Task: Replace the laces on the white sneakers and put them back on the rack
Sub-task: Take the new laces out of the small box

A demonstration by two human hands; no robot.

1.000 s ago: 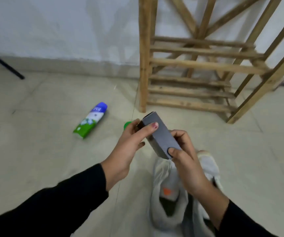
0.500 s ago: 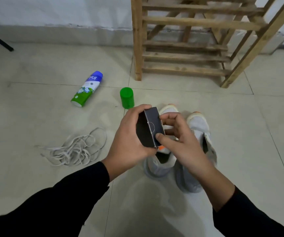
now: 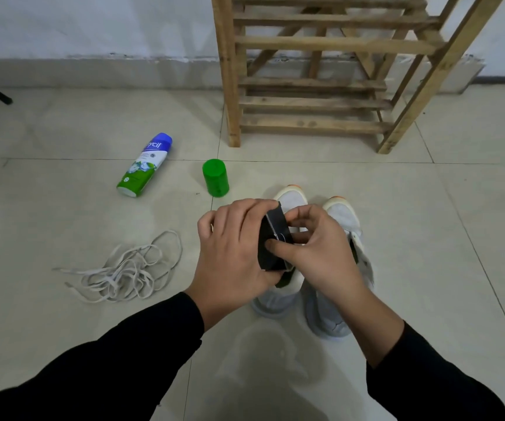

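Opening a small dark box (image 3: 271,238) looks to be the step in hand. It most likely holds the fresh laces, though nothing of its contents shows.

The white sneakers (image 3: 341,218) stand side by side on the tiled floor (image 3: 427,238) directly beneath the hands, toes pointing to twelve o'clock. Their tongues seem slack and bare, though the hands cover most of the eyelets. A loose heap of pale old laces (image 3: 123,271) lies on the floor at nine o'clock from the hands, well apart from the shoes. So the removal appears finished and the relacing not yet begun. The wooden rack (image 3: 315,83) stands against the wall at twelve to one o'clock, and its visible slats carry nothing.

The left hand (image 3: 233,253) wraps the box from the nine o'clock side, with fingers curled over its upper edge in a firm grasp. The right hand (image 3: 318,256) grips the end face, thumb (image 3: 277,248) pressed low on it and fingers curled at the top corner, as if working a flap. Whether the flap has lifted cannot be told.

The next move calls for the left hand to steady the box while the right prises the end open and draws out what is inside. The card looks thin and may crush if squeezed.

A spray can (image 3: 143,165) lies at ten o'clock, and its green cap (image 3: 215,177) stands upright at eleven.
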